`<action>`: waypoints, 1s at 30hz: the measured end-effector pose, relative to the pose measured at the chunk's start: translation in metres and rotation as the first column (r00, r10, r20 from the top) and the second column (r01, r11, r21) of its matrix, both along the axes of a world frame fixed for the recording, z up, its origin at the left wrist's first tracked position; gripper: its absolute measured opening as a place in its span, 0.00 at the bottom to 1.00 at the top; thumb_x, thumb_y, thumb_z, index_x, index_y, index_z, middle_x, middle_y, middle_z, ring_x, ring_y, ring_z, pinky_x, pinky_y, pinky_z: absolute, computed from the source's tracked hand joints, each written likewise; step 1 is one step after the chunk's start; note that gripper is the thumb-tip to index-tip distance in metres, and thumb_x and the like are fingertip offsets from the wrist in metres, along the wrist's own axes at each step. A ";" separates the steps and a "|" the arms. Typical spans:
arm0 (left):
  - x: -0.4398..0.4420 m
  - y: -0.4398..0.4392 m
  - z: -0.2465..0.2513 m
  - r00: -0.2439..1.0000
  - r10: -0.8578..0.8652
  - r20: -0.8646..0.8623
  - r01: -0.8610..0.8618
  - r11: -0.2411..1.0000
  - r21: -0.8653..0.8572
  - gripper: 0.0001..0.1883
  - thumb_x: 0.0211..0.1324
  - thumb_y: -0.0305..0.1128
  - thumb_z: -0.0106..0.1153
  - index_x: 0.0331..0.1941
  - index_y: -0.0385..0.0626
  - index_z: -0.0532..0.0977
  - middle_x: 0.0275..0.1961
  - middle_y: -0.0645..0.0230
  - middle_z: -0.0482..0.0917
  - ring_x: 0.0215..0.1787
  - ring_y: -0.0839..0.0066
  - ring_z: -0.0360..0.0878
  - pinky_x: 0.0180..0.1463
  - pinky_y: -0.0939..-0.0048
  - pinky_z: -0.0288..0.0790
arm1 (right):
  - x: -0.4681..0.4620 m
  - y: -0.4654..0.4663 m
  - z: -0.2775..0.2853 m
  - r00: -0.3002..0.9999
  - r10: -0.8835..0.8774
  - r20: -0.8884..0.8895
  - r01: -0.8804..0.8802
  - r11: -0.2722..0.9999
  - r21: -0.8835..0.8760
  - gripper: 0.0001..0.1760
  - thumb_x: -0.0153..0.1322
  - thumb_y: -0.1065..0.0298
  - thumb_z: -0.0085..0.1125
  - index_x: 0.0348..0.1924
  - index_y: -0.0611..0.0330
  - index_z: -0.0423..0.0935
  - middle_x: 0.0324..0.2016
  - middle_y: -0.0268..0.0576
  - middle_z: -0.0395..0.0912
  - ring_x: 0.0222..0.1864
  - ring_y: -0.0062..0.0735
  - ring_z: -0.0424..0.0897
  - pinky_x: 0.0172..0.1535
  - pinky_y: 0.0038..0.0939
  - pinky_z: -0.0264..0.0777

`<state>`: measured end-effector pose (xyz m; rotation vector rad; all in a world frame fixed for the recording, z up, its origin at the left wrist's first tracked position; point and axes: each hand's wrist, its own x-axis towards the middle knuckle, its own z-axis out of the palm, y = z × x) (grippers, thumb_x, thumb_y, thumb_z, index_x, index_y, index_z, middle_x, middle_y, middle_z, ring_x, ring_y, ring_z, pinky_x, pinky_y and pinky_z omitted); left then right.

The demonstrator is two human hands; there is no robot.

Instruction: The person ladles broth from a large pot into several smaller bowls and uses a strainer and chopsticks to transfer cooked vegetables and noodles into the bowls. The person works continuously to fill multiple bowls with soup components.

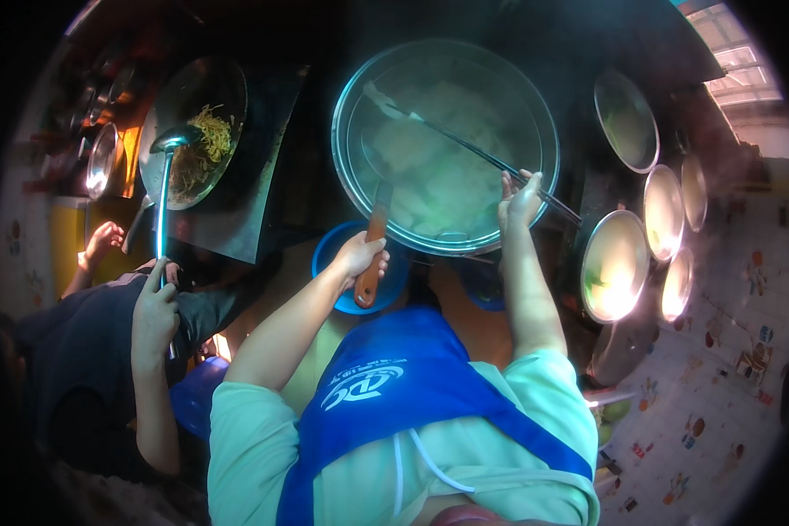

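Observation:
A large round metal pot of steaming, cloudy liquid stands in front of me. My left hand grips the wooden handle of a utensil whose far end dips into the pot; steam blurs that end, perhaps a strainer. Long dark chopsticks are in my right hand, slanting across the pot from its right rim. At their far tips is a pale, soft strip, near the pot's upper left wall. Whether the tips pinch it, I cannot tell.
Several metal bowls stand at the right, some with green contents. Below the pot's left front is a blue bucket. On the left, a co-worker's hand holds a long metal ladle over a wok of noodles.

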<state>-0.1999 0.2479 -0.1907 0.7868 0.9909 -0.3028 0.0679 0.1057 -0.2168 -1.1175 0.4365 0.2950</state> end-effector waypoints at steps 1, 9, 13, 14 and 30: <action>-0.002 -0.001 0.000 1.000 -0.004 0.018 0.004 1.000 0.014 0.07 0.66 0.32 0.43 0.44 0.47 0.60 0.27 0.69 0.69 0.22 0.81 0.68 0.24 0.77 0.69 | 0.005 0.000 -0.001 0.996 0.066 0.067 -0.057 0.992 -0.116 0.23 0.75 0.49 0.40 0.33 0.63 0.68 0.25 0.44 0.71 0.24 0.34 0.79 0.27 0.22 0.76; -0.035 -0.007 0.049 1.000 0.021 0.016 -0.020 0.997 -0.070 0.14 0.65 0.32 0.44 0.53 0.46 0.60 0.27 0.69 0.70 0.22 0.81 0.69 0.26 0.77 0.69 | 0.095 0.021 -0.069 0.937 0.204 0.285 0.033 0.759 -0.651 0.30 0.76 0.48 0.33 0.33 0.67 0.75 0.22 0.43 0.74 0.24 0.32 0.76 0.29 0.27 0.72; -0.049 -0.010 0.080 0.999 0.037 0.003 -0.036 0.987 -0.157 0.14 0.65 0.33 0.44 0.53 0.48 0.61 0.30 0.69 0.70 0.22 0.82 0.66 0.24 0.80 0.66 | 0.078 0.068 -0.121 0.983 0.140 -0.121 -0.184 0.642 -0.745 0.25 0.76 0.50 0.37 0.39 0.66 0.72 0.32 0.46 0.74 0.37 0.44 0.75 0.44 0.33 0.74; -0.051 -0.010 0.086 1.000 0.031 0.005 -0.029 0.986 -0.167 0.14 0.65 0.33 0.45 0.52 0.48 0.61 0.30 0.69 0.69 0.22 0.83 0.66 0.24 0.80 0.66 | 0.071 0.075 -0.127 0.980 0.090 -0.179 -0.188 0.717 -0.671 0.24 0.76 0.50 0.38 0.39 0.66 0.72 0.33 0.46 0.73 0.37 0.44 0.75 0.44 0.34 0.74; -0.009 -0.008 0.060 0.994 0.097 -0.051 -0.101 0.992 -0.074 0.06 0.64 0.29 0.45 0.43 0.43 0.62 0.29 0.67 0.69 0.24 0.79 0.68 0.27 0.76 0.70 | 0.035 0.036 0.042 0.993 0.097 -0.070 -0.087 0.986 0.144 0.23 0.74 0.52 0.44 0.43 0.68 0.65 0.44 0.48 0.61 0.45 0.44 0.69 0.51 0.37 0.72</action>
